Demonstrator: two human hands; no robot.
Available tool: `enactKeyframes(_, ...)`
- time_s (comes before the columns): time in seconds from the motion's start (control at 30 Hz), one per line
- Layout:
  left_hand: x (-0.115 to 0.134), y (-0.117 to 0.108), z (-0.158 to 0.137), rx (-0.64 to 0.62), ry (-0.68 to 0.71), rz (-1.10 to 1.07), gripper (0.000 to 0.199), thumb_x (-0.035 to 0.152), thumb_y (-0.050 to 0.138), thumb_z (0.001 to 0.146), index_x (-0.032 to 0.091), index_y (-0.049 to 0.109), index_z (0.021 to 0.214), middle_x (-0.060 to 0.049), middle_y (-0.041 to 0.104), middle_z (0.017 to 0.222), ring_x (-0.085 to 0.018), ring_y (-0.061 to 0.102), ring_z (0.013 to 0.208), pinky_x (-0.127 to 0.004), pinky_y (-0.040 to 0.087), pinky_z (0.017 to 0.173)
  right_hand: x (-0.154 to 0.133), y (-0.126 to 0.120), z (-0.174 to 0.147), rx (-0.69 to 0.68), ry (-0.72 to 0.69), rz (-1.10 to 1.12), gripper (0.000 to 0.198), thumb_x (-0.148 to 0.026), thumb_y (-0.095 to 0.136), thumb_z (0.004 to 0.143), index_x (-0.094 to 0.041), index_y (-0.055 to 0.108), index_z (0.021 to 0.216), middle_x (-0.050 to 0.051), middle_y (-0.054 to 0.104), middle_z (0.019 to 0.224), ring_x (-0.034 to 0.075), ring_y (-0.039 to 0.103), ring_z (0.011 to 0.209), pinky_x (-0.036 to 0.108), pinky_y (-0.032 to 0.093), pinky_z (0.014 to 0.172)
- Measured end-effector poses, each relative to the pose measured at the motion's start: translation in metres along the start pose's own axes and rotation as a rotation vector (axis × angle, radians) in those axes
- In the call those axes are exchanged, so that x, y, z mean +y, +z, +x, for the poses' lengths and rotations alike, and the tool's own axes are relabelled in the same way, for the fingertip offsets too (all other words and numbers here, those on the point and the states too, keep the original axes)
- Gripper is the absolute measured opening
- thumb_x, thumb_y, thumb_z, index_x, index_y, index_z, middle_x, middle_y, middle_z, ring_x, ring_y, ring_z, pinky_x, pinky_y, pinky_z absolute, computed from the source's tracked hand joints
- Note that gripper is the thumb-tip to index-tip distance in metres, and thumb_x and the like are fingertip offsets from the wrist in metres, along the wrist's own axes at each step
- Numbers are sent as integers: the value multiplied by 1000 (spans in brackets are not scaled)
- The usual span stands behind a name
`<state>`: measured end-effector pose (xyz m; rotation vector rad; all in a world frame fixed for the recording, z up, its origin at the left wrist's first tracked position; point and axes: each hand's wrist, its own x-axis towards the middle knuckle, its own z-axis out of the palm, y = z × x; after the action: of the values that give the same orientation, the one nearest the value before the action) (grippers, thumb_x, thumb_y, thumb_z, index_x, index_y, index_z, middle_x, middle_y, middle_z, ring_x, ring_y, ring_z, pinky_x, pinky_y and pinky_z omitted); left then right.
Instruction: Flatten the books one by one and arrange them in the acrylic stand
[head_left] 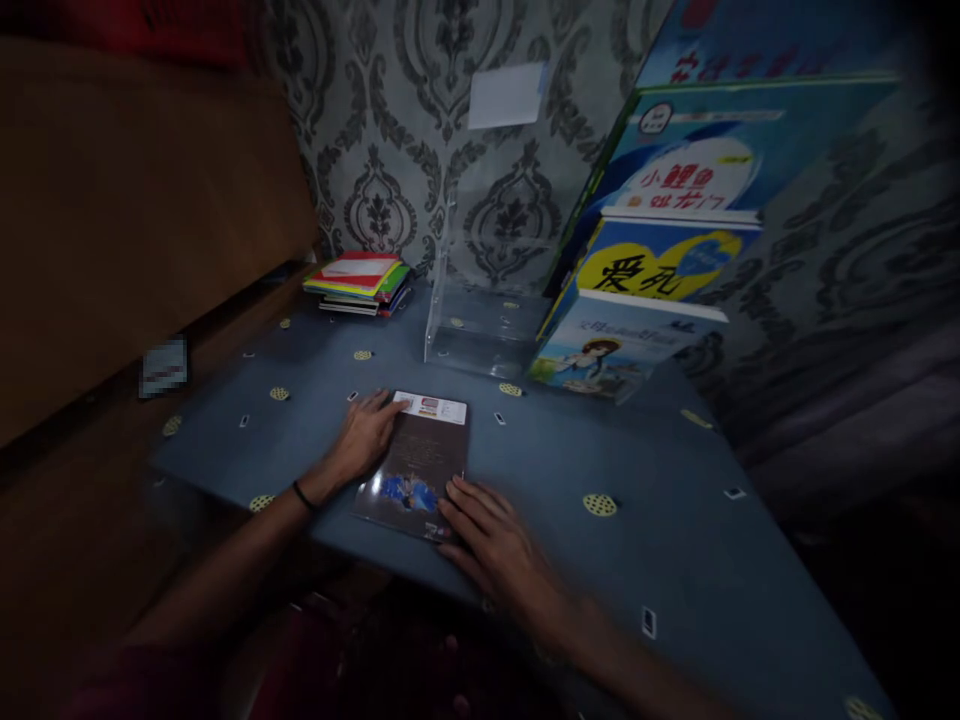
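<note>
A thin dark book (420,450) lies flat near the front edge of the table, with a white strip along its far end and a blue picture low on its cover. My left hand (365,437) rests at its far left side, the index finger stretched onto the white strip. On the near right edge of the book lies my right hand (484,520), fingers extended and touching the cover. Both hands are open, and neither is wrapped around the book. The palms' undersides are hidden.
A clear acrylic stand (480,270) stands behind the book. To its right, several books rise in tiers, including a blue and yellow book (660,262) and a pale blue book (607,345). Colourful booklets (360,280) are stacked at the back left. A brown panel (142,200) borders the left.
</note>
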<state>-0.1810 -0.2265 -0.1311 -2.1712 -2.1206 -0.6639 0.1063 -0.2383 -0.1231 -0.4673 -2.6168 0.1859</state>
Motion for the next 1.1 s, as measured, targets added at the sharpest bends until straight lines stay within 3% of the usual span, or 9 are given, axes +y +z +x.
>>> enactKeyframes(0.23, -7, -2, -7, 28, 49, -102, 50, 3, 39, 93, 22, 66, 131, -11, 65, 139, -24, 59, 132, -50, 47, 111, 14, -13, -7, -99, -59, -12, 39, -31, 60, 101, -17, 63, 137, 15, 66, 140, 27, 59, 135, 46, 55, 106)
enactKeyframes(0.43, 1, -18, -17, 41, 71, -108, 40, 7, 42, 92, 22, 73, 112, -8, 69, 100, -21, 62, 96, -41, 53, 93, 81, -44, -21, -267, -72, 39, 38, -37, 50, 105, -33, 60, 142, 4, 63, 145, 24, 55, 139, 50, 47, 113)
enactKeyframes(0.6, 25, -27, -12, -38, 114, -95, 31, 2, 44, 88, 17, 64, 106, -12, 64, 115, -23, 59, 105, -40, 51, 95, 130, -61, -23, -358, -25, -7, 42, -52, 47, 102, -42, 61, 140, 2, 61, 147, 32, 54, 139, 59, 51, 106)
enactKeyframes(0.67, 32, -30, -10, -153, 112, -74, 26, 5, 44, 91, 17, 60, 108, -10, 66, 104, -21, 60, 95, -36, 53, 88, 141, -61, -21, -353, -30, -25, 44, -53, 46, 101, -40, 62, 140, 3, 63, 145, 33, 57, 137, 56, 54, 103)
enactKeyframes(0.8, 41, -42, -18, -231, 129, 160, 21, 11, 47, 97, 17, 57, 114, -11, 65, 110, -23, 60, 97, -39, 52, 91, 151, -47, -17, -294, -29, -18, 44, -50, 41, 102, -38, 68, 135, 3, 67, 140, 31, 64, 129, 51, 57, 103)
enactKeyframes(0.87, 47, -49, -30, -236, 153, 242, 18, 23, 48, 102, 15, 58, 114, -12, 66, 108, -24, 61, 97, -41, 53, 91, 149, -36, -17, -228, 14, -34, 49, -56, 38, 102, -36, 71, 131, 5, 71, 135, 31, 68, 123, 52, 58, 102)
enactKeyframes(1.0, 61, -61, -60, -195, 236, 300, 48, 59, 47, 101, 14, 61, 107, -12, 66, 101, -26, 62, 97, -43, 53, 90, 137, -13, -17, -100, 84, -107, 61, -68, 35, 99, -31, 72, 130, 10, 69, 137, 34, 68, 121, 56, 58, 98)
enactKeyframes(1.1, 66, -65, -79, -185, 284, 272, 61, 72, 48, 93, 14, 61, 110, -12, 66, 100, -26, 63, 96, -43, 53, 91, 127, -2, -19, -26, 89, -101, 64, -67, 33, 100, -26, 70, 131, 12, 65, 142, 34, 69, 121, 54, 59, 97)
